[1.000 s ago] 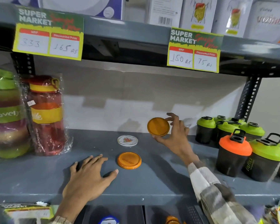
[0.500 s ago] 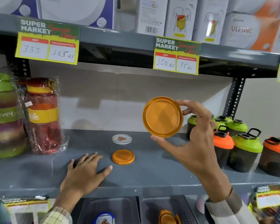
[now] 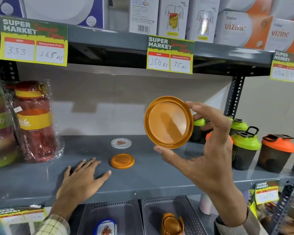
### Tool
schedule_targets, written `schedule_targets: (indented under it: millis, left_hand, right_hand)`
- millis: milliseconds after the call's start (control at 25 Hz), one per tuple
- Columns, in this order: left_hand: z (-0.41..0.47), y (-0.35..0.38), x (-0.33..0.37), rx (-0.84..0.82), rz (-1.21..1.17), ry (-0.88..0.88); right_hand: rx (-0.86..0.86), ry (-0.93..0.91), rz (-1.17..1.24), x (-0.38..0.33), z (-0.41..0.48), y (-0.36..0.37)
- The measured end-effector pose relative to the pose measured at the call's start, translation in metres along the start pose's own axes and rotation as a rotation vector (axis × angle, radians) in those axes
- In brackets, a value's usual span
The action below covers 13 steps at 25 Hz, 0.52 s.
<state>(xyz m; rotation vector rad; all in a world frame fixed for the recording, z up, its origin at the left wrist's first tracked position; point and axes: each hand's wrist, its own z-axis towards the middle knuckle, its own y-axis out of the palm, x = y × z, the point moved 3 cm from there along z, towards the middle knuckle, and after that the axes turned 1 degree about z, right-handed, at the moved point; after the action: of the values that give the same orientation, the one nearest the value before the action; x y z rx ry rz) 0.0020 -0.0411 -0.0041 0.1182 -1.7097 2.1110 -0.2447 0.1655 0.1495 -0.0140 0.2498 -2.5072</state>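
My right hand (image 3: 209,150) holds an orange round lid (image 3: 168,122) upright in the air, thumb under its lower rim and fingers over its right edge, its hollow side facing me. My left hand (image 3: 81,180) rests flat on the grey shelf (image 3: 41,182), fingers spread. A second orange lid (image 3: 122,161) lies flat on the shelf just right of my left fingertips. Behind it lies a clear round coaster (image 3: 121,143) with a red picture.
Wrapped red and green big bottles (image 3: 34,121) stand at the shelf's left. Shaker bottles (image 3: 244,146) with green and orange caps crowd the right. Price tags (image 3: 170,55) hang from the upper shelf. Below, grey trays (image 3: 173,217) hold orange lids and a blue-rimmed disc.
My right hand has lifted the orange lid off the back of the shelf and brought it closer, up toward me. My left hand stays flat on the shelf.
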Motion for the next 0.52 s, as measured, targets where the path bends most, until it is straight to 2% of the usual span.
schedule_targets:
  millis: [80,240,320,400,520]
  left_hand:
    - [-0.001,0.0,-0.001,0.017,-0.025,0.012]
    - [-0.003,0.0,-0.002,0.028,-0.054,0.017]
    - [-0.003,0.0,-0.001,0.029,-0.053,0.022]
    - [-0.002,0.001,-0.001,0.025,-0.034,0.019]
    - [-0.001,0.001,-0.002,0.014,-0.026,0.006]
  right_hand:
    - [0.025,0.147,0.171,0.001,-0.006,0.003]
    - [0.122,0.813,1.056,-0.012,-0.02,0.018]
    - [0.129,1.065,1.38,-0.023,-0.025,0.023]
    - [0.124,1.193,1.569,-0.031,-0.028,0.025]
    - [0.119,1.239,1.695,-0.034,-0.03,0.03]
